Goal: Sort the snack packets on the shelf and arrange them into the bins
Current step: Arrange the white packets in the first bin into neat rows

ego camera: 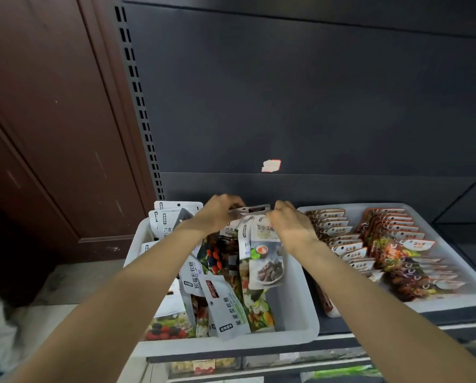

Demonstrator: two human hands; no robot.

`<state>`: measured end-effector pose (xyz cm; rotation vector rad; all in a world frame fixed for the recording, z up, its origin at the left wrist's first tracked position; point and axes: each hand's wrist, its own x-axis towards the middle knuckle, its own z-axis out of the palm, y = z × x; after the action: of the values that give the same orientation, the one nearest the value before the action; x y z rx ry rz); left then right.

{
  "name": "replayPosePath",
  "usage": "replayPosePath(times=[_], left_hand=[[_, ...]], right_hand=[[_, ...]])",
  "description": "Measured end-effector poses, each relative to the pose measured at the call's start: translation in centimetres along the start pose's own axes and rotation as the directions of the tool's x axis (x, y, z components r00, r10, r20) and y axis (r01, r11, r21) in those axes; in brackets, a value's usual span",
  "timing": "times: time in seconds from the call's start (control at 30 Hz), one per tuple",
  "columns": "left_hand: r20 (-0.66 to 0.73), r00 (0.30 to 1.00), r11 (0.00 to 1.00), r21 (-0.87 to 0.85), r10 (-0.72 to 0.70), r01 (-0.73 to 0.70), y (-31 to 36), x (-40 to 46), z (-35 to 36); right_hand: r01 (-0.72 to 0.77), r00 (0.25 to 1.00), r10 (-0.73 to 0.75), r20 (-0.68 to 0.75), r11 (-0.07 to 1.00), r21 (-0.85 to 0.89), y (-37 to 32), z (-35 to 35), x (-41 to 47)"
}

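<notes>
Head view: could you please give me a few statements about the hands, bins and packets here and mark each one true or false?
1. Both hands, left hand and right hand, grip packets over the left bin. True.
2. The right bin holds packets thrown in a loose heap. False: they stand in neat overlapping rows.
3. The left bin's packets are jumbled at mixed angles. True.
4. The shelf's back panel is white. False: it is dark, with a small torn label.
</notes>
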<state>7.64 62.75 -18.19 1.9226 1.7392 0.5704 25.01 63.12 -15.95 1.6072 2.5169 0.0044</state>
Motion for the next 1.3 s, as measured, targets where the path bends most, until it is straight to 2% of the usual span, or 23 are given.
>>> replayPosePath(times=[0.07, 0.13, 0.27, 0.37, 0.47, 0.53, 0.6, 0.67, 0.73, 0.8, 0.9, 0.97, 1.07, 1.17, 1.3], left_hand=[[-0.052, 0.998, 0.999, -0.043, -0.027, 0.025, -0.4, -0.6, -0.6], [-0.029, 0.997, 0.997, -0.041, -0.065, 0.064, -0.7, -1.3, -1.0], [0.027, 0.989, 0.99, -0.02, -0.143, 0.143, -1.0, -2.9, -0.6], [0.025, 0.99, 0.99, 0.009, -0.139, 0.139, -0.8, -4.0, -0.4], [0.03, 0.992, 0.993, 0.027, -0.119, 0.119, -0.6, -4.7, -0.5], [0.039, 0.992, 0.989, 0.094, -0.122, 0.118, -0.7, -5.2, -0.5], [0.024, 0.992, 0.962, 0.249, -0.121, 0.111, -0.8, -5.9, -0.5], [0.01, 0.995, 0.924, 0.371, -0.1, 0.09, -0.8, -7.1, -0.5], [0.036, 0.997, 0.903, 0.427, -0.066, 0.044, -0.7, -8.2, -0.3], [0.099, 0.994, 0.887, 0.461, -0.044, -0.006, -0.7, -9.3, 0.3], [0.167, 0.985, 0.844, 0.533, -0.034, -0.061, -1.2, -10.1, 1.0], [0.189, 0.981, 0.824, 0.563, -0.045, -0.071, -1.7, -10.4, 1.3], [0.186, 0.982, 0.788, 0.607, -0.02, -0.099, -2.0, -11.0, 1.5], [0.179, 0.984, 0.747, 0.656, -0.022, -0.103, -1.7, -11.5, 1.8], [0.185, 0.98, 0.697, 0.712, -0.069, -0.085, -0.8, -11.8, 2.3]], right_hand=[[-0.009, 0.997, 0.008, -0.083, 1.0, -0.006, 0.2, -0.6, 0.5], [-0.015, 0.993, 0.015, -0.119, 1.0, -0.002, -0.1, -0.8, 0.9], [0.013, 0.999, -0.008, 0.047, 0.993, -0.119, -1.3, 1.0, 0.9], [-0.016, 1.0, 0.016, -0.002, 0.994, -0.104, -1.2, 2.1, 0.9], [-0.054, 0.982, 0.055, -0.179, 0.999, 0.007, -0.5, 2.7, 0.6], [0.024, 0.949, 0.024, -0.315, 0.989, 0.148, -0.6, 3.6, -0.5], [0.135, 0.947, -0.044, -0.317, 0.953, 0.272, -1.5, 4.6, -2.2], [0.195, 0.968, -0.125, -0.22, 0.922, 0.334, -2.3, 5.7, -3.8], [0.218, 0.973, -0.187, -0.138, 0.938, 0.27, -2.7, 6.8, -4.7], [0.208, 0.976, -0.196, -0.099, 0.969, 0.136, -3.0, 7.7, -4.9], [0.209, 0.967, -0.215, -0.135, 0.976, -0.058, -3.6, 8.6, -4.1], [0.164, 0.972, -0.19, -0.141, 0.971, -0.176, -3.7, 8.9, -3.4], [0.075, 0.985, -0.108, -0.136, 0.971, -0.227, -3.6, 8.7, -3.6], [0.089, 0.987, -0.106, -0.121, 0.987, -0.133, -4.4, 9.0, -4.2], [0.122, 0.985, -0.089, -0.146, 0.963, 0.238, -4.0, 9.2, -5.4]])
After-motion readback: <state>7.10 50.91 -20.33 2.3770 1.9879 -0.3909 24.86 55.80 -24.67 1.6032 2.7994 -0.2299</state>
